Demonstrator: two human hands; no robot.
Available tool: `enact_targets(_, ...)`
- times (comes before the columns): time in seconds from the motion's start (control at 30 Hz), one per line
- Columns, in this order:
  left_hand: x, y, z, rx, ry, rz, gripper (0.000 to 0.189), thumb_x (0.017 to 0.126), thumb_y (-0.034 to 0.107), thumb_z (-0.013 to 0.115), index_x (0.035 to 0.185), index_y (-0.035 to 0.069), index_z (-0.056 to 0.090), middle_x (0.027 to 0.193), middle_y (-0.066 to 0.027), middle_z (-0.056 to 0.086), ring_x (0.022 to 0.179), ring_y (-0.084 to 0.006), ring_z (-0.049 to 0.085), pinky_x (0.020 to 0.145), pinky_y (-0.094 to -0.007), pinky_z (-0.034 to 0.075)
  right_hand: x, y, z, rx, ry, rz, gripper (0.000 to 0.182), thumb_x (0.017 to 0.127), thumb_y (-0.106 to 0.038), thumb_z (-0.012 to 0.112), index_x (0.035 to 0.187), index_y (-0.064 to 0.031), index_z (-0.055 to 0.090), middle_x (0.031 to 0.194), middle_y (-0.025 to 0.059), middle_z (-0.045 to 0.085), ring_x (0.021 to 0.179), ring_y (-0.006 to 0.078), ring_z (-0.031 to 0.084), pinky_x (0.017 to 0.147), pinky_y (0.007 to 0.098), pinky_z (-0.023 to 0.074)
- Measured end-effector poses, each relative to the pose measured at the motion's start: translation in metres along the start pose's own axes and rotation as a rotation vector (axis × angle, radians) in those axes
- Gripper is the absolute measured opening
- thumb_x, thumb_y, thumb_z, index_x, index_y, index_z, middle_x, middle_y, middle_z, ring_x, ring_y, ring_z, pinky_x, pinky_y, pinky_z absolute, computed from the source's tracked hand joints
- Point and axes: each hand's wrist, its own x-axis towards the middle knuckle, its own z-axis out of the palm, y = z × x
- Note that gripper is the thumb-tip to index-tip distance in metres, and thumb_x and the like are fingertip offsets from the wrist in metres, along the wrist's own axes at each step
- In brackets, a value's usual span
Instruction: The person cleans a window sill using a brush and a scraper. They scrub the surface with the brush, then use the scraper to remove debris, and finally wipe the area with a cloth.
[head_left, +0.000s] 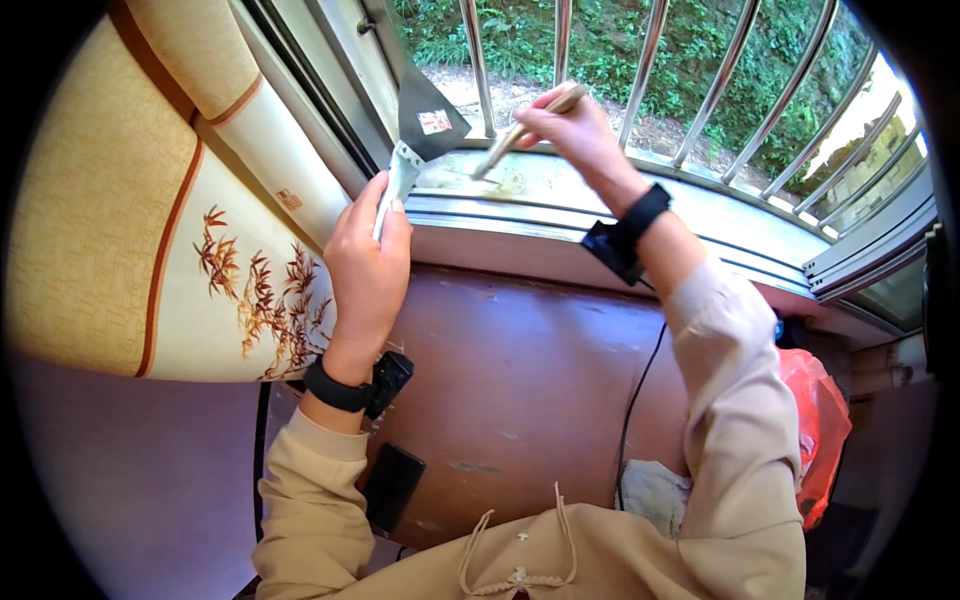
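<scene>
My left hand (364, 281) grips the pale, riveted handle of a flat tool with a dark blade (444, 112), perhaps a scraper or small shovel. That blade bears a small sticker and reaches over the left end of the window sill (592, 178). In my right hand (574, 131), above the sill, is a slim wooden tool (501, 150), slanting down to the left. Its lower end is blurred and lies at or just over the stained sill surface, right of the blade. I cannot tell whether that end is a brush or a blade.
Metal bars (646, 67) stand behind the sill. A curtain with a bamboo print (281, 307) hangs close on the left. Upon the reddish-brown surface (517, 390) lie a black phone-like device (395, 486), a cable (637, 397) and a pale cloth (651, 491). A red plastic bag (821, 427) is at right.
</scene>
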Motion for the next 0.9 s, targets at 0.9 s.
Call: enact_targets(0.9, -0.008, -0.033, 0.022, -0.724, -0.114, -0.598, 0.036, 0.088, 0.010, 0.049, 0.119, -0.008, 0.045, 0.084, -0.0099, 0.058, 0.064, -0.0124, 0.058, 0.058, -0.0218, 0.048, 0.019, 0.023, -0.027, -0.027, -0.047, 0.406, 0.013, 0.078, -0.003, 0.057, 0.089, -0.0003, 0.052, 0.091, 0.0151, 0.064, 0.068, 0.0211, 0.066, 0.065, 0.0295, 0.0557)
